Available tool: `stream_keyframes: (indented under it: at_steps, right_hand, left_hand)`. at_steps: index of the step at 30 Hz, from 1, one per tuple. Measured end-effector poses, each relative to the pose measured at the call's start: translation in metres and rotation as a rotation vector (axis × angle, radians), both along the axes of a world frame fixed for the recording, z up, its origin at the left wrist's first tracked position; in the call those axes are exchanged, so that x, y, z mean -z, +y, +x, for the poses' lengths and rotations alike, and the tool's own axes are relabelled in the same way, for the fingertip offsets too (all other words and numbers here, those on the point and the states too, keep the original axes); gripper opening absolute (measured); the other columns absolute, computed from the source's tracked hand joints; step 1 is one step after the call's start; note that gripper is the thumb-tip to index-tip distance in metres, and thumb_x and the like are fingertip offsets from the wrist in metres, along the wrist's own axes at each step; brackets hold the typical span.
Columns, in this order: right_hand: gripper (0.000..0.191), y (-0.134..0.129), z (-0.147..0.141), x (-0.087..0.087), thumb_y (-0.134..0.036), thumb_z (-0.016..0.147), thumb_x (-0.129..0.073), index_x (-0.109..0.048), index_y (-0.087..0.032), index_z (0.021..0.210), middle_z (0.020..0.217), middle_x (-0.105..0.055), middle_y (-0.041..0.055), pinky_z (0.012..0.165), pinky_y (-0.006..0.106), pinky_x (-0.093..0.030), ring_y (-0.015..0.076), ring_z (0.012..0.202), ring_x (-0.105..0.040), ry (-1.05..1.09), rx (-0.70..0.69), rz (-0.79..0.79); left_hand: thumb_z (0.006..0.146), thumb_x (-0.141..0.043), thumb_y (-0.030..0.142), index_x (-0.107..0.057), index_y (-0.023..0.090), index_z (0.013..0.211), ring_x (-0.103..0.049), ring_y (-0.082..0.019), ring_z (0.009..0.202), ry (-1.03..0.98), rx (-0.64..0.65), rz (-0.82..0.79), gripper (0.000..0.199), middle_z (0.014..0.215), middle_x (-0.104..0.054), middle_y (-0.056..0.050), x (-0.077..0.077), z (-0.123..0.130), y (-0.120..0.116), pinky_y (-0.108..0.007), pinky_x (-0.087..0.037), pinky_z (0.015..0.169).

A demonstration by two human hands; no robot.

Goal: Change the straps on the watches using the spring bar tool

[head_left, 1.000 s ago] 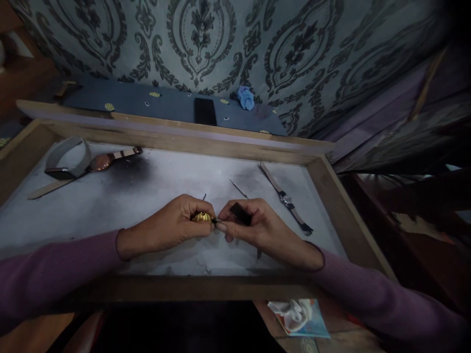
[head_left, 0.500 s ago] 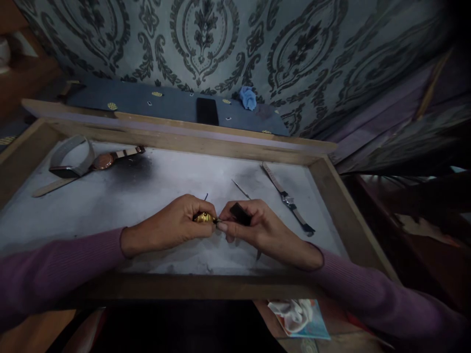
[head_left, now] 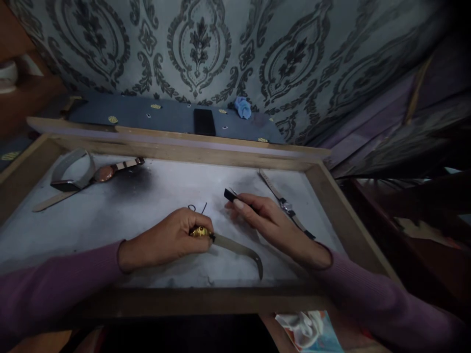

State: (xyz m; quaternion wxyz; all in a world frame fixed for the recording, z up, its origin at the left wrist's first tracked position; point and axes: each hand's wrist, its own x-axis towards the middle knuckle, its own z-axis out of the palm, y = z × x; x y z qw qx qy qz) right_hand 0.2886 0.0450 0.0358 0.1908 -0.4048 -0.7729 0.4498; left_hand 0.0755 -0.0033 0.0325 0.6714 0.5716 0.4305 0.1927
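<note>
My left hand (head_left: 171, 235) is closed around a gold watch (head_left: 201, 232), whose case shows between thumb and fingers. From the watch's right side a grey-olive watch strap (head_left: 237, 246) extends and curves down toward the tray's front. A dark thin cord (head_left: 192, 208) shows just beyond the left knuckles. Up and to the right, apart from the watch, my right hand (head_left: 263, 213) pinches a flat black strip (head_left: 230, 195). A thin metal tip (head_left: 233, 190) shows beside that strip; the rest of it is hidden by the fingers.
A wooden-rimmed tray (head_left: 176, 151) with a white floor surrounds the work. Several watches lie inside: a mesh-band watch (head_left: 69, 184) and a rose-gold watch (head_left: 104, 173) at left, a small silver watch (head_left: 286, 207) at right. Behind are a black flat object (head_left: 204, 122) and blue cloth (head_left: 243, 107).
My right hand has moved away from the gold watch, up and right, with the black strip. The strap beside the watch is now exposed. My left hand keeps hold of the watch.
</note>
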Motion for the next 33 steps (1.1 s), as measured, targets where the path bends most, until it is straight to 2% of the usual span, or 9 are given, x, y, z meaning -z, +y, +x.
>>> stream_keyframes:
  at_steps: [2,6,9,11,15,19,26,29,33]
  right_hand:
    - [0.033,0.006,0.004,0.009,-0.036,0.097,-0.04,-0.058,-0.015,0.08,0.071,-0.052,0.0039,0.066,0.029,-0.04,0.0155,0.067,-0.049,-0.174,0.018,0.211]
    - [0.022,0.008,0.004,0.023,-0.016,0.092,-0.045,-0.061,-0.009,0.104,0.096,-0.056,0.0135,0.077,0.036,-0.045,0.0227,0.086,-0.053,-0.375,-0.039,0.51]
    - [0.019,0.006,-0.001,0.021,-0.015,0.088,-0.052,-0.062,-0.01,0.104,0.102,-0.058,0.0154,0.081,0.041,-0.045,0.0266,0.093,-0.052,-0.443,-0.069,0.725]
    - [0.015,0.009,-0.002,0.016,-0.013,0.088,-0.051,-0.062,-0.011,0.098,0.1,-0.059,0.0136,0.08,0.039,-0.045,0.0253,0.092,-0.052,-0.471,-0.085,0.784]
    - [0.011,0.024,0.004,0.007,-0.01,0.089,-0.049,-0.06,-0.012,0.09,0.094,-0.059,0.0099,0.073,0.031,-0.045,0.0203,0.085,-0.056,-0.61,0.005,0.627]
    - [0.008,0.036,0.009,0.006,-0.02,0.089,-0.055,-0.058,-0.013,0.089,0.096,-0.06,0.0082,0.069,0.03,-0.042,0.0196,0.081,-0.057,-0.736,0.094,0.435]
    - [0.01,0.034,0.002,0.008,-0.011,0.091,-0.048,-0.056,-0.014,0.085,0.093,-0.062,0.0071,0.068,0.028,-0.039,0.0181,0.081,-0.058,-0.78,0.015,0.468]
    - [0.01,0.032,0.005,0.01,-0.01,0.091,-0.046,-0.054,-0.013,0.085,0.089,-0.062,0.008,0.067,0.028,-0.039,0.0177,0.078,-0.058,-0.709,-0.001,0.517]
    - [0.003,0.021,0.011,0.005,-0.014,0.09,-0.05,-0.052,-0.015,0.088,0.074,-0.06,0.0016,0.06,0.024,-0.037,0.0129,0.064,-0.054,-0.412,-0.018,0.508]
  left_hand:
    - [0.074,-0.052,0.018,-0.055,0.014,0.065,-0.027,-0.005,0.05,0.004,-0.001,-0.027,0.01,0.054,-0.032,0.007,0.001,-0.001,-0.001,-0.019,-0.02,0.046]
    - [0.074,-0.052,0.018,-0.054,0.014,0.065,-0.025,-0.006,0.051,0.018,-0.002,-0.033,0.01,0.054,-0.03,0.007,0.001,-0.002,-0.001,-0.02,-0.019,0.046]
    - [0.072,-0.052,0.017,-0.054,0.014,0.064,-0.025,-0.006,0.052,0.031,-0.006,-0.048,0.009,0.055,-0.03,0.007,0.001,-0.002,-0.001,-0.02,-0.019,0.047]
    - [0.071,-0.051,0.017,-0.053,0.014,0.063,-0.024,-0.006,0.052,0.031,-0.007,-0.067,0.008,0.055,-0.029,0.007,0.002,-0.002,-0.001,-0.02,-0.019,0.047]
    - [0.069,-0.048,0.015,-0.051,0.015,0.063,-0.025,-0.006,0.053,0.036,0.004,-0.075,0.006,0.056,-0.029,0.007,0.004,-0.002,-0.001,-0.021,-0.019,0.048]
    - [0.068,-0.047,0.015,-0.049,0.016,0.062,-0.024,-0.006,0.052,0.025,0.006,-0.075,0.006,0.055,-0.029,0.007,0.006,-0.002,0.001,-0.021,-0.019,0.048]
    - [0.067,-0.047,0.014,-0.047,0.016,0.061,-0.022,-0.006,0.053,0.037,-0.01,-0.08,0.006,0.055,-0.027,0.007,0.005,-0.001,0.003,-0.021,-0.018,0.048]
    - [0.068,-0.048,0.014,-0.049,0.015,0.062,-0.023,-0.006,0.052,0.035,-0.017,-0.082,0.007,0.054,-0.028,0.008,0.004,-0.002,0.004,-0.021,-0.018,0.047]
    - [0.072,-0.052,0.018,-0.054,0.014,0.065,-0.027,-0.006,0.053,0.033,-0.045,-0.047,0.008,0.057,-0.032,0.007,0.001,-0.003,0.006,-0.02,-0.02,0.047]
